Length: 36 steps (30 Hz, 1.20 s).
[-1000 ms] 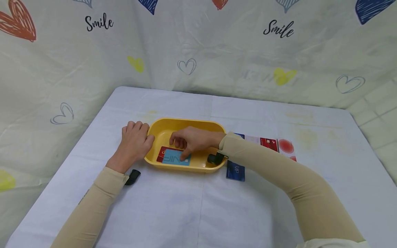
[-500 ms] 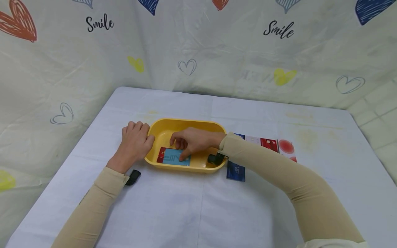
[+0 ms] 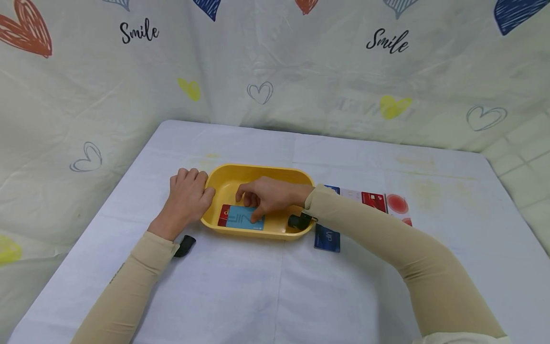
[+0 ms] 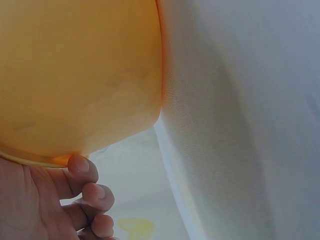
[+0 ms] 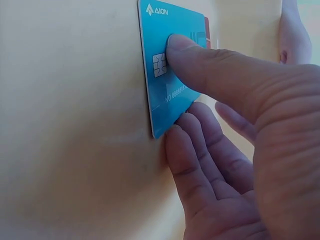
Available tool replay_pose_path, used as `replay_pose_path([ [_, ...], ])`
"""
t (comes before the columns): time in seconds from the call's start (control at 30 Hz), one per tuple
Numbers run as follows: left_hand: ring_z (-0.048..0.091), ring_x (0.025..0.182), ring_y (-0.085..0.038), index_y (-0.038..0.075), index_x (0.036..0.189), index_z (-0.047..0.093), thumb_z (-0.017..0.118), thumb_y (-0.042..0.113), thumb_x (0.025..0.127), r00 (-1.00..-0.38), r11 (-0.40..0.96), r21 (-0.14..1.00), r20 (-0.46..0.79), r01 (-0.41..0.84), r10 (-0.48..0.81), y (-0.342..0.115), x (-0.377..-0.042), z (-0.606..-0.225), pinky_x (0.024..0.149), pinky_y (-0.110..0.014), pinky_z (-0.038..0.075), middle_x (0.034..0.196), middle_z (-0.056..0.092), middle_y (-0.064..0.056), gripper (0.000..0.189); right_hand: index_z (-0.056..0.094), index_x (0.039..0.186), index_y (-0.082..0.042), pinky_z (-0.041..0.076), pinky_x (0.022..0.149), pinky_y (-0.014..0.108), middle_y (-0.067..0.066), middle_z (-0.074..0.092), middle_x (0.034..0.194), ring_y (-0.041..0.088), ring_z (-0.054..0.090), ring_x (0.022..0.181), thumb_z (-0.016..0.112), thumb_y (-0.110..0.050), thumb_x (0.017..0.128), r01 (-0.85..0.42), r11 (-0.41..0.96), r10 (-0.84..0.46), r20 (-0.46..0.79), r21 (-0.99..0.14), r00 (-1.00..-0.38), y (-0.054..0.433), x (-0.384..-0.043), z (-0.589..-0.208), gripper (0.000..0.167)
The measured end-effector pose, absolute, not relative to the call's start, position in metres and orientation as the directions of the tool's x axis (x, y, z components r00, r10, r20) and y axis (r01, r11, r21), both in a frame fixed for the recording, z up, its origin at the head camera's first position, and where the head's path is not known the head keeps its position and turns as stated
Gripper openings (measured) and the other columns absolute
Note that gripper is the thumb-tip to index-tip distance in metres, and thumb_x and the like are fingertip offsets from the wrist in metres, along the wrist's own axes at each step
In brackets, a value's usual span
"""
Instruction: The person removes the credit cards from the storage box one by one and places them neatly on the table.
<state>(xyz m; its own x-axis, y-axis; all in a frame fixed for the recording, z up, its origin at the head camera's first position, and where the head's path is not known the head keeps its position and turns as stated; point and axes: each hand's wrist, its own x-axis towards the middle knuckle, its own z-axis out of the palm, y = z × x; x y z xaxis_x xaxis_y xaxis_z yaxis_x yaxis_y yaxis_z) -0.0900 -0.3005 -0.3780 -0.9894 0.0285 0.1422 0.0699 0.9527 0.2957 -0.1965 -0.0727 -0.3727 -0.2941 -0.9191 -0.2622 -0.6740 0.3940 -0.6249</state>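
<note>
A shallow yellow plastic tray [image 3: 275, 233] stands on the white-covered table. My left hand [image 3: 185, 203] grips its left end at the rim, with curled fingers showing outside the wall in the left wrist view. Inside the tray, a light blue chip card [image 3: 240, 217] lies over a red card [image 3: 224, 215], whose left end sticks out. My right hand [image 3: 275, 196] reaches into the tray. Its thumb [image 5: 200, 60] presses the blue card's face beside the chip, and its curled fingertips meet the card's edge, so the card is pinched between them.
Right of the tray lies a dark blue VIP card [image 3: 327, 239]. Behind the right forearm are a red card [image 3: 374, 201], a card with a red circle [image 3: 396, 203] and others, partly hidden. A patterned curtain [image 3: 301, 62] hangs behind the table.
The blue card has shifted slightly over the red one, so the red strip along its far edge is covered and only the left end shows. The left hand keeps its place on the tray.
</note>
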Motion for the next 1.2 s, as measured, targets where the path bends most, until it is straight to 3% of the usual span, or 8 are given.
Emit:
replay_pose_path([
  [0.67,0.038,0.099,-0.035,0.001,0.096,0.055,0.039,0.021,0.098,-0.990,0.953,0.294,0.136,0.067,0.028,-0.3004,-0.0898,-0.3778,0.086,-0.048,0.027,0.088,0.048,-0.013,0.026,0.058,0.127,-0.013,0.051,0.087,0.022,0.002,0.066,0.108,0.016,0.059,0.095,0.085,-0.022,0.085,-0.644,0.451,-0.892,-0.304,-0.617,-0.334,-0.0726,-0.1936,-0.3689,0.051],
  [0.97,0.038,0.099,-0.035,0.001,0.096,0.056,0.039,0.021,0.098,-0.990,0.953,0.295,0.139,0.065,0.025,-0.2999,-0.0902,-0.3772,0.086,-0.048,0.027,0.089,0.048,-0.013,0.026,0.058,0.127,-0.013,0.050,0.088,0.023,0.002,0.064,0.108,0.017,0.058,0.096,0.084,-0.021,0.086,-0.629,0.458,-0.889,-0.318,-0.629,-0.330,-0.0721,-0.1937,-0.3694,0.049],
  [1.2,0.038,0.100,-0.035,0.001,0.097,0.056,0.039,0.021,0.098,-0.991,0.952,0.300,0.136,0.061,0.021,-0.3007,-0.0903,-0.3791,0.087,-0.048,0.027,0.089,0.049,-0.013,0.026,0.065,0.119,-0.014,0.050,0.084,0.021,0.000,0.066,0.103,0.014,0.059,0.093,0.083,-0.021,0.085,-0.641,0.438,-0.899,-0.311,-0.630,-0.309,-0.0716,-0.1933,-0.3682,0.039],
])
